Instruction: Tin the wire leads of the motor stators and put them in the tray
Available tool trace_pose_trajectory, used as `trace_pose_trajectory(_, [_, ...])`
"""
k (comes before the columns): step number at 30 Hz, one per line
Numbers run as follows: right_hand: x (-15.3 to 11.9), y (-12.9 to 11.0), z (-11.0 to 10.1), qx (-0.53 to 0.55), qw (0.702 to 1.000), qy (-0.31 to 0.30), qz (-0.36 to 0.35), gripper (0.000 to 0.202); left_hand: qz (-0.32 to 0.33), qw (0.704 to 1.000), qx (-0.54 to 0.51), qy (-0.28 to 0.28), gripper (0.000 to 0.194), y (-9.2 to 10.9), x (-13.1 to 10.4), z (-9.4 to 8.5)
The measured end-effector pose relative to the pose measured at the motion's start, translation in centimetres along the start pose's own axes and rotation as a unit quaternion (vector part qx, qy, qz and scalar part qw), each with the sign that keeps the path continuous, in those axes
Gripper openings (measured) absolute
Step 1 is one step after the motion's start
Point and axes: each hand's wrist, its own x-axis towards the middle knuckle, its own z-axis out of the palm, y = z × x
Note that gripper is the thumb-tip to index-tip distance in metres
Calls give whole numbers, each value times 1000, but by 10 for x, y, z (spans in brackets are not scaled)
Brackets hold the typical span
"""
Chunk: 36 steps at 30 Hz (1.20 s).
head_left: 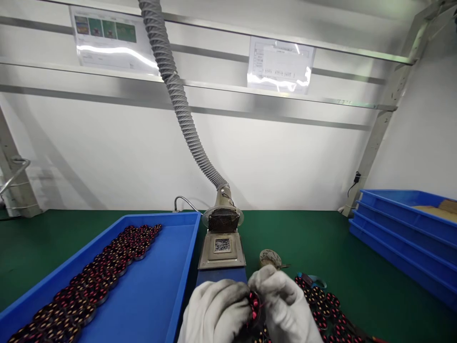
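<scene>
A worker's gloved left hand (216, 309) curls around a small round component (254, 305) with pink-red marks, pinching it low at the front of the counter (303, 231). The gloved right hand (285, 305) meets it from the other side, fingertips drawn together at the component's edge; whether that grip pinches the piece or merely touches it cannot be told.

Just beside the right hand, similar loose components (323, 309) lie crowded on the green surface, near a bluish item (316, 281) and a round tin (270, 257). To the left, a long blue tray (153, 290) bears packed rows of like pieces (96, 281) along its left side, its right side bare.

The work appears partway along: many pieces sit ordered in the tray, one is in hand, and a good number lie loose at right. Which group is finished is a judgement the view does not settle.

Beyond the hands stands a metal-topped unit (222, 262) with a square, silvery inset; stacked blue trays (400, 238) rise at far right. Behind, a ribbed gray hose (178, 95) climbs past two posted sheets (281, 64).
</scene>
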Motion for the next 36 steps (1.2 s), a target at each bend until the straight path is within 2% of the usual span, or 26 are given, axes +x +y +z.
trace_pose_trajectory(2, [2,1,-5,67,996,50,-14,16,17,999,49,4,12,-1,-2,-2])
trace_pose_trajectory(4, [1,3,-7,79,994,76,1,18,11,997,70,4,13,-3,-4,-3])
trace_pose_trajectory(9, [-8,16,6,57,987,-7,152,42,-42,999,21,13,19,-2,-8,1])
trace_pose_trajectory(12, [-8,25,12,56,983,-13,175,39,-99,995,-26,5,24,0,-9,7])
trace_pose_trajectory(15, [-6,34,8,69,979,1,190,38,-157,985,-71,-26,28,2,-9,9])
trace_pose_trajectory(18, [-6,38,0,97,976,2,196,37,-171,980,-94,-46,29,3,-6,8])
trace_pose_trajectory(22, [-9,35,-2,114,973,13,201,30,-197,969,-142,-40,35,2,-2,5])
trace_pose_trajectory(24, [-11,32,3,135,967,16,216,32,-231,952,-197,-43,29,3,-2,6])
trace_pose_trajectory(26, [-14,30,8,160,958,5,238,35,-296,920,-256,-26,19,3,-5,8])
trace_pose_trajectory(30, [-19,25,13,186,944,-18,270,33,-421,833,-351,74,13,2,-14,11])
trace_pose_trajectory(32, [-20,21,13,196,941,-19,275,33,-454,805,-366,110,14,0,-15,8])
trace_pose_trajectory(33, [-21,19,13,200,940,-19,276,32,-455,808,-360,97,14,-1,-15,6])
trace_pose_trajectory(34, [-21,17,14,203,940,-18,274,31,-446,824,-345,63,20,-1,-13,3])
trace_pose_trajectory(36, [-20,13,17,198,945,-11,260,27,-390,869,-303,-27,53,1,-10,1])
